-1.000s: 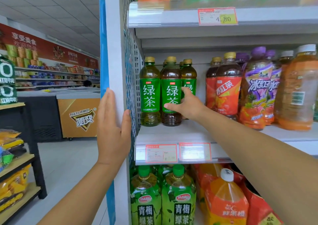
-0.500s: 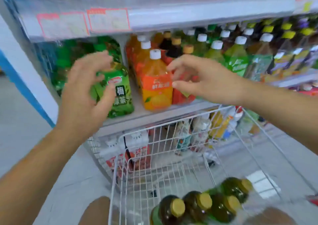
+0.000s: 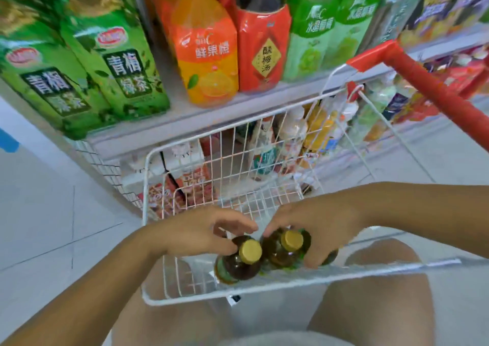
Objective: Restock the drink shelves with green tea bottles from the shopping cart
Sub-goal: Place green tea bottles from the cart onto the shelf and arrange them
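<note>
1. Head view: the pick-up step. Both hands are down in the white wire shopping cart (image 3: 264,291). The left hand (image 3: 201,233) has its fingers curled round the neck of a gold-capped green tea bottle (image 3: 242,262); the right hand (image 3: 315,226) closes over a second bottle (image 3: 284,247) and perhaps another beneath its fingers.
2. Next, by my judgement: lift both clear of the wire rim.
3. Beyond the fingertips, shelf labels read 青梅绿茶 (image 3: 127,62), 鲜果橙 (image 3: 209,46), 酸梅汤 (image 3: 266,54).
</note>
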The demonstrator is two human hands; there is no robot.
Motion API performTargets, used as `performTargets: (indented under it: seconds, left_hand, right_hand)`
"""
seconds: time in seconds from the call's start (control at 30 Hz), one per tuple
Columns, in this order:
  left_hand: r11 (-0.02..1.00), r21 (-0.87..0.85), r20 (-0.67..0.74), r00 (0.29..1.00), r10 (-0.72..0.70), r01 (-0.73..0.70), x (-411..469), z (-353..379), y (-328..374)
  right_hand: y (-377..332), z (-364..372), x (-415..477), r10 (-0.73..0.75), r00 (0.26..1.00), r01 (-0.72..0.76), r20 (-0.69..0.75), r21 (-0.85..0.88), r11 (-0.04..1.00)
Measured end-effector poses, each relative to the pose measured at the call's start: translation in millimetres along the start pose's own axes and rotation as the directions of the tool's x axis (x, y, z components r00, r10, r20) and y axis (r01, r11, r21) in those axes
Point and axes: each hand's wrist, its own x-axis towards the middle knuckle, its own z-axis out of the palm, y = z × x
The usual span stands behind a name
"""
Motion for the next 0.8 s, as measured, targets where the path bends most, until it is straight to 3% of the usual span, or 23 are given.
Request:
performTargets:
  seconds: [0.23,0.3,0.4,0.57,0.7,0.8]
  left_hand:
    - [0.988,0.145,0.128,0.989,-0.069,0.050,1.9,6.8,1.0]
    - [0.983,0.178,0.127,0.990,-0.068,0.045,3.2,10.9,1.5]
    - [0.983,0.182,0.071,0.997,-0.021,0.008,5.7,14.7,-1.2]
    - [1.000,0.028,-0.255,0.967,0.011,-0.004,2.3,0.3,-4.5]
    - [0.991,-0.128,-0.589,0.800,-0.111,0.043,7.7,-16.6,0.3]
    - [0.981,-0.145,-0.651,0.735,-0.191,0.127,19.3,-31.5,-2.4]
  right_hand:
    - [11.7,18.6,20.0,-0.020,0.989,0.015,-0.144,-0.031,0.999]
    - [15.0,24.4,23.6,-0.018,0.981,0.005,-0.193,-0.067,0.998]
    - [18.0,16.6,19.8,0.049,0.961,-0.038,-0.272,0.044,0.998]
    - [24.4,-10.7,11.3,0.141,0.904,-0.026,-0.402,0.279,0.960]
    - [39.7,-23.7,28.1,0.226,0.837,0.022,-0.498,0.444,0.896]
    - [54.6,-32.3,46.6,0.257,0.806,0.065,-0.533,0.511,0.857]
